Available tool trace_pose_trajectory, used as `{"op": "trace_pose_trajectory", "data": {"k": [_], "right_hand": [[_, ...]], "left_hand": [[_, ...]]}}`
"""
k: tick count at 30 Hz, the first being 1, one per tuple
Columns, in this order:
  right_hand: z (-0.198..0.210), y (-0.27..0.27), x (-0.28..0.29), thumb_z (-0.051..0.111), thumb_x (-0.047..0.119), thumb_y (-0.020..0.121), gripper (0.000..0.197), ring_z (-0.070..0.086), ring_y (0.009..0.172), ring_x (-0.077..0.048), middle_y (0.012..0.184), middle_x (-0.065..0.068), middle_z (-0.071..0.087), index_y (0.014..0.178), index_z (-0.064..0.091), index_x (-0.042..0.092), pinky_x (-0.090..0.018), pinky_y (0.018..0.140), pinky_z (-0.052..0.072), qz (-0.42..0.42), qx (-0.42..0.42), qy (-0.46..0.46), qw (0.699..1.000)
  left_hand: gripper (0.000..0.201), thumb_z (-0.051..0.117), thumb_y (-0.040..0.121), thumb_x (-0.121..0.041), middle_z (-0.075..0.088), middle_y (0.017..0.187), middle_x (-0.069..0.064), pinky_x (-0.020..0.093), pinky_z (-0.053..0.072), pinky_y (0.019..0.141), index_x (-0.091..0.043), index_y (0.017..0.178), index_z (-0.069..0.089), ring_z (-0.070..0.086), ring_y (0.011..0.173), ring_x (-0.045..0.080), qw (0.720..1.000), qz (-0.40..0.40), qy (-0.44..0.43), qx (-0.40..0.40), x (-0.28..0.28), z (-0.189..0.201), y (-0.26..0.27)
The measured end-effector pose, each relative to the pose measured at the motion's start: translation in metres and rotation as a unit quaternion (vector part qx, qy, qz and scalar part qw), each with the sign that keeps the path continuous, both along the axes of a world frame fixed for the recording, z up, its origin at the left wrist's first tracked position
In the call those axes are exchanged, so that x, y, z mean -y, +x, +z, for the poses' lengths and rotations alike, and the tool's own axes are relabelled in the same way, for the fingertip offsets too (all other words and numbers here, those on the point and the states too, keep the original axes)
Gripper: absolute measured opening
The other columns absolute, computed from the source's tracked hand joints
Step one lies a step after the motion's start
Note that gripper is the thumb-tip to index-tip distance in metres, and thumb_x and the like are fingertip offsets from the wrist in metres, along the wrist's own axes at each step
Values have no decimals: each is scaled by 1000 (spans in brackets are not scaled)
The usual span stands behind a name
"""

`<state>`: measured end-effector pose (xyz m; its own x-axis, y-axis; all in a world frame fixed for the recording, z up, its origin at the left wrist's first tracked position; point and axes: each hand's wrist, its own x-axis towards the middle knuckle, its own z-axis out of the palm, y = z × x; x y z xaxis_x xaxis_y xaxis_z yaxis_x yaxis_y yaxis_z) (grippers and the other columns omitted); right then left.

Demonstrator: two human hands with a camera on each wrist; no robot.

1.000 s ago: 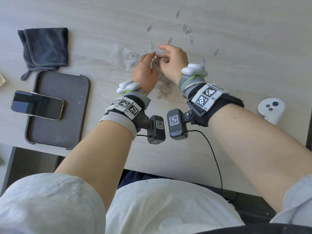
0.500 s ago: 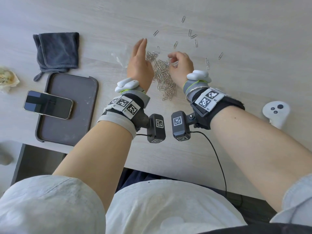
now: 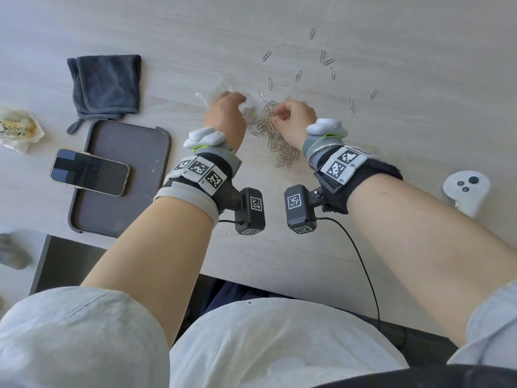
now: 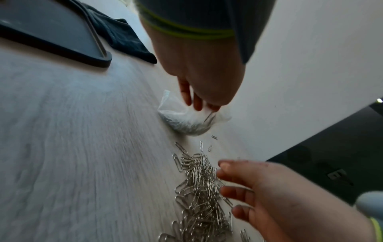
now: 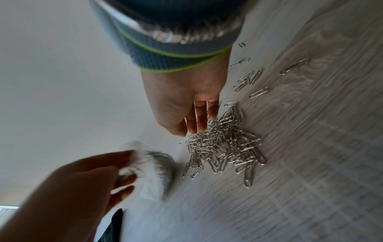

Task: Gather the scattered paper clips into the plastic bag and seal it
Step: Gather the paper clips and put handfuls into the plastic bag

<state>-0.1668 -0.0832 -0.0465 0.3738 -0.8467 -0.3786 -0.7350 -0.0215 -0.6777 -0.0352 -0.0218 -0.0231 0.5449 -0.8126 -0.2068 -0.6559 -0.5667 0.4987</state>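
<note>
The left hand (image 3: 226,113) is down on the bag (image 4: 184,119), which lies on the worktop (image 3: 391,247) just left of the pile of clips (image 3: 275,135). Its fingers (image 4: 191,96) curl over the top of the clear plastic, so the left grip is closed on the bag; the bag bulges with clips already inside, and in the right wrist view it is blurred. The right hand (image 3: 293,119) hangs over the far end of the pile with its fingers (image 5: 202,117) loosely bent and pointing down into the clips, tips touching or just above them; whether any clip is pinched I cannot tell, and the grip looks relaxed rather than clamped. The pile runs from between the two hands back toward the person. Loose clips (image 3: 327,61) lie scattered farther out on the worktop, beyond and to the right of the hands, well apart from the bag. To the left sit a dark cloth (image 3: 106,82), a tray (image 3: 92,214) with a phone (image 3: 89,172) lying across its left edge, and a crumpled wrapper (image 3: 19,130) at the frame's edge. A white controller (image 3: 467,191) rests near the right forearm.
</note>
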Motion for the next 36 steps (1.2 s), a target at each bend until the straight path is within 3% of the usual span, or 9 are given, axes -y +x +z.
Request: {"op": "trace_pose_trajectory", "data": {"k": [3, 11, 15, 18, 20, 25, 28, 30, 36], "right_hand": [[-2, -6, 5, 54, 9, 85, 23, 62, 95, -21, 106, -6, 68, 104, 66, 12, -22, 80, 45, -26, -8, -6, 1000], [-5, -11, 11, 55, 10, 85, 23, 60, 103, -23, 119, -10, 60, 107, 62, 12, -24, 83, 43, -18, -40, -15, 999], [-3, -12, 11, 56, 14, 86, 24, 57, 89, -18, 102, -3, 63, 109, 62, 15, -27, 81, 47, -17, -18, 14, 1000], [5, -3, 7, 62, 35, 86, 32, 53, 86, -12, 93, 3, 58, 112, 64, 17, -21, 76, 40, 15, 28, 51, 998], [11, 5, 7, 63, 43, 84, 35, 57, 87, -12, 92, 4, 61, 109, 65, 18, -23, 79, 41, 24, 52, 66, 996], [17, 13, 12, 62, 28, 86, 16, 52, 42, -2, 59, 7, 64, 75, 66, 18, -16, 49, 44, 32, 73, 58, 995], [18, 12, 18, 69, 36, 80, 28, 47, 35, 0, 52, 6, 62, 58, 62, 21, -12, 44, 42, 9, 73, 25, 997], [20, 11, 21, 72, 41, 75, 31, 44, 30, 2, 49, 5, 59, 59, 65, 16, -9, 40, 36, -11, 75, 10, 997], [16, 10, 27, 71, 43, 77, 27, 50, 51, 0, 60, 7, 62, 77, 73, 16, -18, 55, 42, -38, 118, -8, 992]], "left_hand": [[51, 33, 81, 11, 52, 128, 12, 25, 42, 78, -8, 124, 53, 55, 110, 25, 990, -9, -138, 4, -2, 6, 6], [55, 33, 79, 9, 43, 139, 12, 28, 43, 82, -8, 130, 45, 49, 120, 26, 990, -24, -135, 12, -1, 3, 8], [53, 34, 81, 8, 50, 134, 12, 29, 42, 94, -8, 130, 46, 51, 119, 26, 993, -22, -113, -20, 4, 2, 8], [51, 34, 81, 8, 52, 132, 13, 35, 46, 98, -7, 128, 48, 56, 114, 29, 991, -62, -110, -51, 9, 0, 7], [50, 35, 81, 8, 54, 131, 13, 31, 45, 96, -8, 126, 50, 56, 113, 27, 991, -75, -101, -49, 13, -1, 4], [46, 39, 80, 5, 56, 127, 11, 30, 44, 93, -11, 121, 54, 56, 111, 26, 988, -113, -97, -47, 13, -7, 1], [41, 45, 80, 2, 56, 125, 11, 29, 45, 82, -10, 117, 56, 60, 97, 31, 986, -126, -93, -51, 14, -9, -3], [42, 47, 79, 1, 56, 124, 11, 25, 42, 79, -11, 117, 57, 59, 96, 31, 986, -134, -86, -57, 15, -9, -6], [50, 45, 80, 3, 52, 131, 14, 32, 43, 97, -9, 129, 47, 54, 112, 31, 989, -114, -74, -65, 27, -9, -10]]}}
